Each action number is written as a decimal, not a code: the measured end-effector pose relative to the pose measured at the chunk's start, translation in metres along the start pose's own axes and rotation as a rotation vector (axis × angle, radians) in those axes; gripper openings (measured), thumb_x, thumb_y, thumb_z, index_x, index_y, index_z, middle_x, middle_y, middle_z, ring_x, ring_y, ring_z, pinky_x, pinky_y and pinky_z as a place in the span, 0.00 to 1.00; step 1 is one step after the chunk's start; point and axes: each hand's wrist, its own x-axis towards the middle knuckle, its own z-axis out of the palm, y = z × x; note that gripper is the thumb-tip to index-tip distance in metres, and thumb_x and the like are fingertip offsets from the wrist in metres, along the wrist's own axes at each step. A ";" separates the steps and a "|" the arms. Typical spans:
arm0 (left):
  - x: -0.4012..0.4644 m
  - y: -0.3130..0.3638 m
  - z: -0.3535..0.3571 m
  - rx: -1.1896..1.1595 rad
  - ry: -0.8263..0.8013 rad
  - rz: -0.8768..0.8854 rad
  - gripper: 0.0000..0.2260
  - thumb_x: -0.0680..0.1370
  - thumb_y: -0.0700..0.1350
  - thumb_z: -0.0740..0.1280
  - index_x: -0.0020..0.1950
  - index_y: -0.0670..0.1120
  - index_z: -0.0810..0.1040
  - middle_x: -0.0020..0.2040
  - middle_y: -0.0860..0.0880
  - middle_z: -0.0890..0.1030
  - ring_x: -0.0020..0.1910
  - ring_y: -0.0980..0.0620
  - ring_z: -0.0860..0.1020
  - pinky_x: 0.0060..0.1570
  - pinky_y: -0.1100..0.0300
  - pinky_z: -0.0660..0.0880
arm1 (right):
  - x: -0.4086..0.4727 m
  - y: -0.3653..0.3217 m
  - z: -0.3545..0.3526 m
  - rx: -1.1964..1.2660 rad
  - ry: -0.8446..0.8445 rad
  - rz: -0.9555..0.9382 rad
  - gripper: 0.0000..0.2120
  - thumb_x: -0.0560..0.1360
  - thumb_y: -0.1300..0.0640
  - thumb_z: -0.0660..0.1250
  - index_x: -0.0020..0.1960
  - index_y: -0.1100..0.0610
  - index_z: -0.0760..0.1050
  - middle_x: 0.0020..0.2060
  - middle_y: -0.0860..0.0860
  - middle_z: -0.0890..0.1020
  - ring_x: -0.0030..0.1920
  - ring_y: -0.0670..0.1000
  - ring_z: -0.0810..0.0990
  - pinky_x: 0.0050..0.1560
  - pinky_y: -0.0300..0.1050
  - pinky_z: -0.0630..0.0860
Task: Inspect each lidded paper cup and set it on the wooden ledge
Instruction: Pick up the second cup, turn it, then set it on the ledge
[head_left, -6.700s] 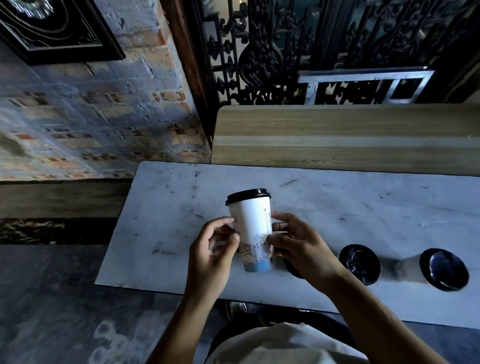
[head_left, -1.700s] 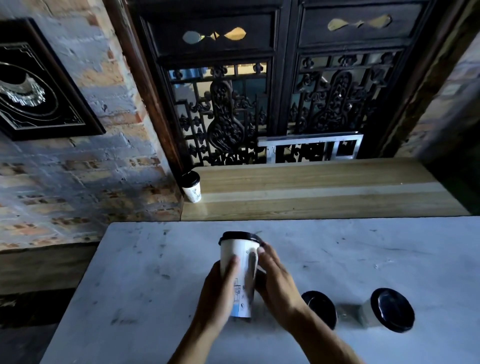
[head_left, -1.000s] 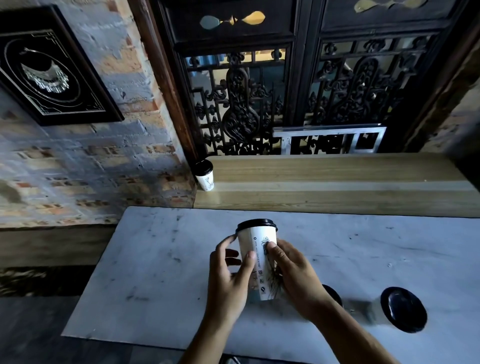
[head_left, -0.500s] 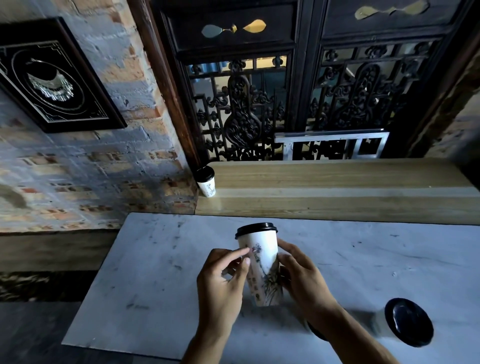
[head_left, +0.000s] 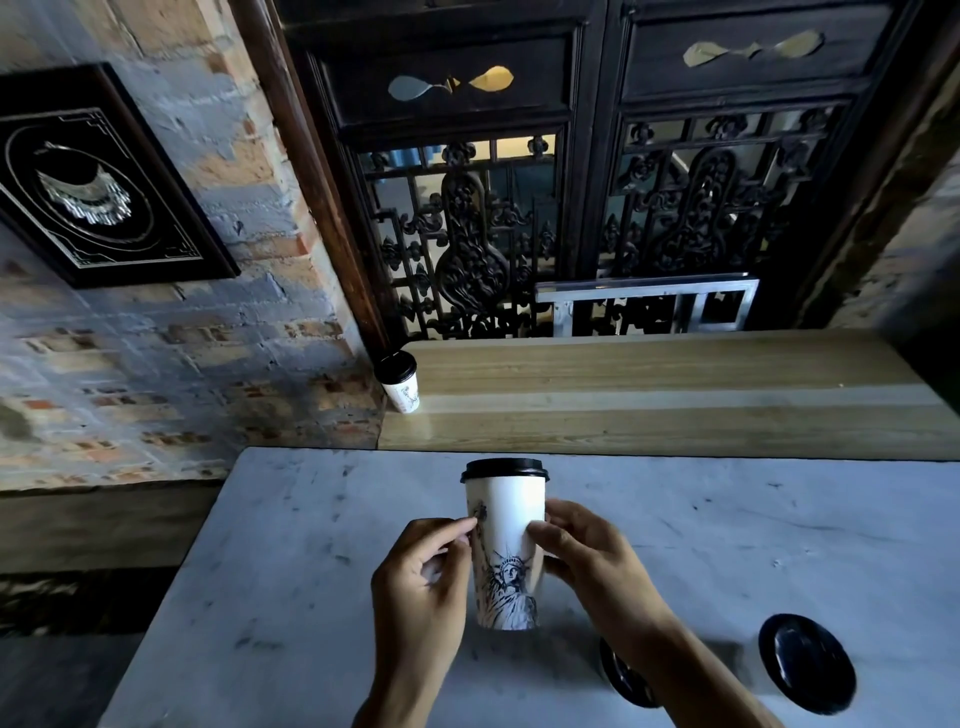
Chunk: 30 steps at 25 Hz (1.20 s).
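A white paper cup (head_left: 506, 525) with a black lid and a Statue of Liberty drawing is held upright above the marble table (head_left: 291, 551). My left hand (head_left: 423, 587) pinches its left side with the fingertips. My right hand (head_left: 587, 561) grips its right side, fingers curled behind it. Another lidded cup (head_left: 400, 382) stands at the left end of the wooden ledge (head_left: 649, 395). Two more lidded cups stand on the table at the lower right: one (head_left: 623, 675) partly hidden by my right forearm, the other (head_left: 805, 662) further right.
A brick wall with a dark framed picture (head_left: 98, 182) rises on the left. Behind the ledge stand dark carved lattice doors (head_left: 571, 218) and a metal frame (head_left: 644, 306). The ledge lies just beyond the table's far edge.
The cup has been turned in my hands, so the Statue of Liberty drawing now faces me. Both hands have shifted their fingers on its sides. The cup stays above the table.
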 end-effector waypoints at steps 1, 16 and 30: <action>0.000 0.000 0.000 0.010 -0.003 -0.004 0.14 0.77 0.32 0.70 0.49 0.50 0.87 0.48 0.54 0.87 0.46 0.57 0.85 0.46 0.70 0.79 | 0.000 0.000 0.000 0.032 0.011 0.011 0.20 0.72 0.55 0.71 0.62 0.60 0.79 0.53 0.59 0.88 0.53 0.56 0.87 0.57 0.52 0.82; -0.001 -0.011 0.002 0.020 -0.025 -0.098 0.17 0.75 0.31 0.71 0.48 0.56 0.83 0.45 0.55 0.85 0.45 0.54 0.84 0.45 0.59 0.82 | 0.000 0.000 -0.003 -0.085 -0.053 -0.015 0.21 0.71 0.55 0.73 0.65 0.51 0.82 0.56 0.62 0.85 0.53 0.57 0.86 0.52 0.46 0.77; -0.001 -0.016 0.004 -0.074 -0.106 -0.196 0.14 0.77 0.38 0.72 0.57 0.55 0.83 0.52 0.56 0.88 0.52 0.57 0.85 0.47 0.67 0.80 | 0.008 0.006 -0.001 0.058 0.017 0.027 0.27 0.66 0.55 0.75 0.64 0.50 0.76 0.57 0.62 0.85 0.59 0.61 0.85 0.61 0.54 0.80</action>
